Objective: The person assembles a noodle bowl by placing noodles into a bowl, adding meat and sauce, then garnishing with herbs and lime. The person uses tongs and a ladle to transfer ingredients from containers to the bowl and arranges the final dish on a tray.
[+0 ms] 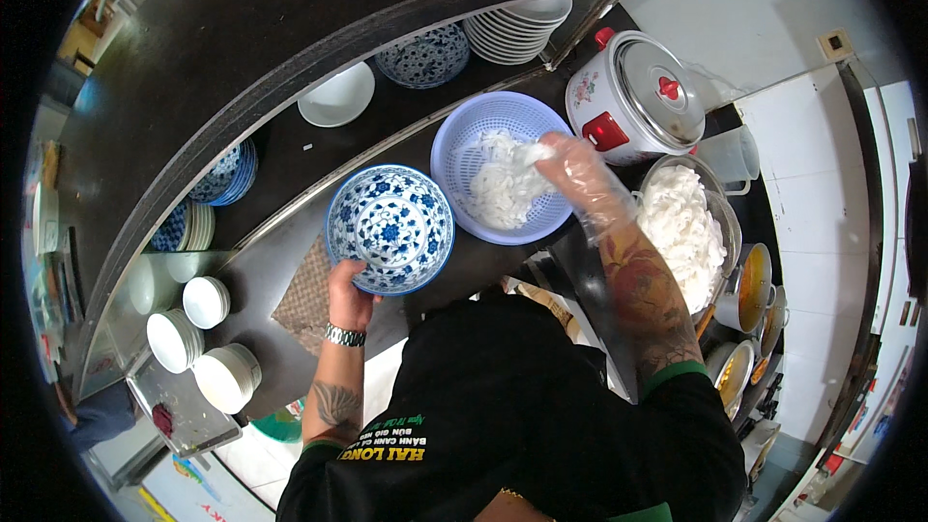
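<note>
"How best to handle the white noodles (498, 188)?"

"As something soft, limp and light, most likely, and probably slippery with moisture. Better gathered loosely from the middle of the pile than pinched hard: likely to slide out or tear."

"And the blue-and-white bowl (390, 229)?"

"Stiff, probably ceramic, so fairly weighty and breakable. Best taken at the rim, with thumb over the edge and support from below."

"State of the fingers?"

"On the left hand (353, 296), clamped on the bowl's near rim, thumb over the edge; underside grip hidden, extent impossible to tell. On the right hand (572, 172), inside a clear plastic glove (604, 205), drawn together on a tuft of noodles."

"Where to look for the noodles?"

"In the lavender colander (447, 140) on the dark worktop (478, 263), just right of the bowl and beside the white cooker (601, 97)."

"Appearance?"

"Glossy white, tangled, slightly see-through in places, heaped toward the colander's middle. For the bowl, blue flowers and curling vines on white, with a blue line around the rim."
</note>
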Demonstrator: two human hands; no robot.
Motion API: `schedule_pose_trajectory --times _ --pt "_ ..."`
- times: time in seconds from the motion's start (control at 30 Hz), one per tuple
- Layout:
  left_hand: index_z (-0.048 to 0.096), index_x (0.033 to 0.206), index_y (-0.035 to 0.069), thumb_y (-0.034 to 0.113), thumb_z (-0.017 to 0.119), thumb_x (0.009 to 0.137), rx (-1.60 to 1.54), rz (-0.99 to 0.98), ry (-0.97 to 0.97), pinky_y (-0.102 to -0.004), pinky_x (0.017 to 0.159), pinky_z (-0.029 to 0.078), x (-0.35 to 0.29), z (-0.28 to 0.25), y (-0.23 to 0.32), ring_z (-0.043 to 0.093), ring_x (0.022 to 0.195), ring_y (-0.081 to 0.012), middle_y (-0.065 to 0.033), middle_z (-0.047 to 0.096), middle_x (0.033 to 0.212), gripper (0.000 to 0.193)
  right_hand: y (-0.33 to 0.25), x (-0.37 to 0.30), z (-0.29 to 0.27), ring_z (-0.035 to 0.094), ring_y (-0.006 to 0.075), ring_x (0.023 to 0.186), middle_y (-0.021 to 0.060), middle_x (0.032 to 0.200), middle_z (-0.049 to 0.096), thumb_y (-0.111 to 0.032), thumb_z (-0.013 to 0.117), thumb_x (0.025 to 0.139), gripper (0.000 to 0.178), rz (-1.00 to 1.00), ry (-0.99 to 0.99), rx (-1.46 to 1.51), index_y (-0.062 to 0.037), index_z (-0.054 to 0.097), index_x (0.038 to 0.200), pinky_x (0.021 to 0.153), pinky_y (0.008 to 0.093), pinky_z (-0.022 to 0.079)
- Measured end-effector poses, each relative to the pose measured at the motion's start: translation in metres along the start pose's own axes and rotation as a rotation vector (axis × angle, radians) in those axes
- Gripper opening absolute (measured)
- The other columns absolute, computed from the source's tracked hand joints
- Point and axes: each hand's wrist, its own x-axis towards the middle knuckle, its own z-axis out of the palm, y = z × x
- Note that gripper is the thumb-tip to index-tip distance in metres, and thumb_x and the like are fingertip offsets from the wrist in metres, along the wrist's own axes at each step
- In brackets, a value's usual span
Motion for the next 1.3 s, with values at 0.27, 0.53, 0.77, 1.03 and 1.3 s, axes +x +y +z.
schedule_pose_trajectory --times 0.27,0.53,0.77,1.03,1.3 --pt "0.059 0.104 0.002 0.020 0.055 0.079 0.019 -0.013 -0.067 -0.0264 0.036 0.042 0.006 0.007 0.000 0.063 0.059 -0.0171 -0.0094 0.068 0.083 0.032 -0.119 -0.010 -0.079 0.067 0.0178 0.083 0.0109 0.089 0.070 -0.015 0.066 0.079 0.028 -0.013 0.255 0.047 -0.0071 0.067 0.106 0.077 0.0310 0.051" --pt "0.046 0.119 0.005 0.014 0.051 0.078 0.053 -0.066 -0.107 -0.0250 0.034 0.041 0.016 0.032 -0.010 0.062 0.055 -0.0189 -0.0120 0.065 0.087 0.042 -0.198 -0.017 -0.149 0.066 0.0128 0.076 0.0063 0.086 0.070 -0.011 0.065 0.078 0.028 -0.300 0.420 0.066 -0.0012 0.066 0.104 0.071 0.0278 0.052" --pt "0.043 0.119 0.002 0.016 0.052 0.079 0.152 -0.098 -0.164 -0.0232 0.031 0.038 0.005 0.085 -0.025 0.057 0.044 -0.0177 -0.0130 0.065 0.079 0.043 -0.241 -0.039 -0.235 0.061 0.0095 0.080 0.0025 0.089 0.067 -0.018 0.068 0.087 0.021 -0.768 0.342 0.154 -0.0018 0.066 0.100 0.072 0.0223 0.048" --pt "0.041 0.116 0.000 0.018 0.056 0.078 0.289 -0.038 -0.168 -0.0246 0.032 0.036 0.005 0.092 -0.019 0.053 0.041 -0.0160 -0.0120 0.061 0.075 0.045 -0.320 -0.060 -0.247 0.062 0.0095 0.078 0.0034 0.086 0.067 -0.018 0.068 0.086 0.021 -0.857 0.233 0.308 -0.0013 0.066 0.099 0.071 0.0223 0.049" --pt "0.039 0.117 0.004 0.019 0.056 0.080 0.130 -0.087 -0.368 -0.0240 0.035 0.038 0.007 0.079 -0.010 0.056 0.045 -0.0174 -0.0107 0.059 0.077 0.043 -0.280 -0.089 -0.107 0.070 0.0207 0.080 0.0116 0.088 0.071 -0.014 0.065 0.077 0.027 -0.568 0.224 -0.221 -0.0034 0.067 0.102 0.074 0.0323 0.054"
